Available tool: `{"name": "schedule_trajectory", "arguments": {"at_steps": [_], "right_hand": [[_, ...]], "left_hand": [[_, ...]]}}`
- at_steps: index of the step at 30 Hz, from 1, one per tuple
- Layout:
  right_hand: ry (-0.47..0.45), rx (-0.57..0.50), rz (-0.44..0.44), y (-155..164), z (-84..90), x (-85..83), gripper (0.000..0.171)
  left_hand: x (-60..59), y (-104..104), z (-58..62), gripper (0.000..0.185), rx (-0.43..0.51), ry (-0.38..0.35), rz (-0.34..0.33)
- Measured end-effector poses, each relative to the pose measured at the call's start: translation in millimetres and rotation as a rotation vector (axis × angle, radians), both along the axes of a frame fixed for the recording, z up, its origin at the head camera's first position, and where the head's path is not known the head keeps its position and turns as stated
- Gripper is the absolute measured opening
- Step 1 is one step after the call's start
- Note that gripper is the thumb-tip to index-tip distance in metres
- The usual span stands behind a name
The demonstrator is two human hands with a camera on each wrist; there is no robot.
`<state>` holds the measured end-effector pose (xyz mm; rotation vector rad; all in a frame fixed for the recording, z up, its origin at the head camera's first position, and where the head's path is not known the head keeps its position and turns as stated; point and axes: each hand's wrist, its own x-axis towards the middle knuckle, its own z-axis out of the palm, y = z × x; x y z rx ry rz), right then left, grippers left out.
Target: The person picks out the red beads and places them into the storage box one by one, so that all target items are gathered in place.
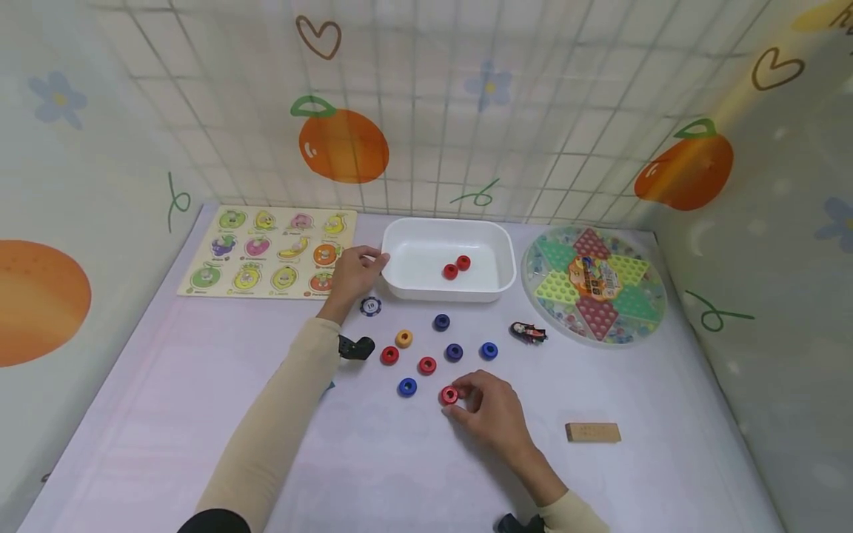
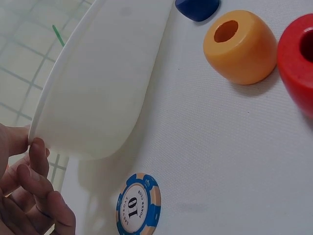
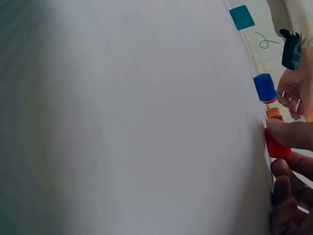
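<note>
My left hand (image 1: 352,280) pinches the left rim of a white plastic tub (image 1: 443,295), thumb and fingertips at its edge. Two red beads (image 1: 450,272) lie inside the tub. Closer to me, my right hand (image 1: 494,411) grips a red bead (image 1: 449,403) between thumb and fingers, low over the table. In the right wrist view this bead (image 3: 276,146) shows at the right edge, partly covered by the thumb. Spread between the hands are an orange bead (image 2: 252,54), more red beads (image 1: 427,372) and several blue beads (image 1: 407,394).
A poker chip (image 2: 134,213) marked 10 lies by the tub's left corner. Behind the left hand is a fruit-picture board (image 1: 263,255). To the right are a round star-patterned game board (image 1: 626,300), a small dark toy (image 1: 529,333) and a wooden block (image 1: 593,433).
</note>
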<state>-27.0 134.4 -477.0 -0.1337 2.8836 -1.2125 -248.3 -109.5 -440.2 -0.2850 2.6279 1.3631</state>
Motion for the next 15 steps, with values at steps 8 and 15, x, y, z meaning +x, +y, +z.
{"name": "schedule_trajectory", "arguments": {"at_steps": [8,15], "right_hand": [[0.008,0.026,0.01,0,5.2,-2.8,0.029],[0.101,0.03,-0.007,9,38.2,-26.7,0.032]], "left_hand": [[0.2,0,-0.5,0.041,-0.004,0.004,-0.001],[0.8,0,1.0,0.041,0.008,0.0,-0.004]]}}
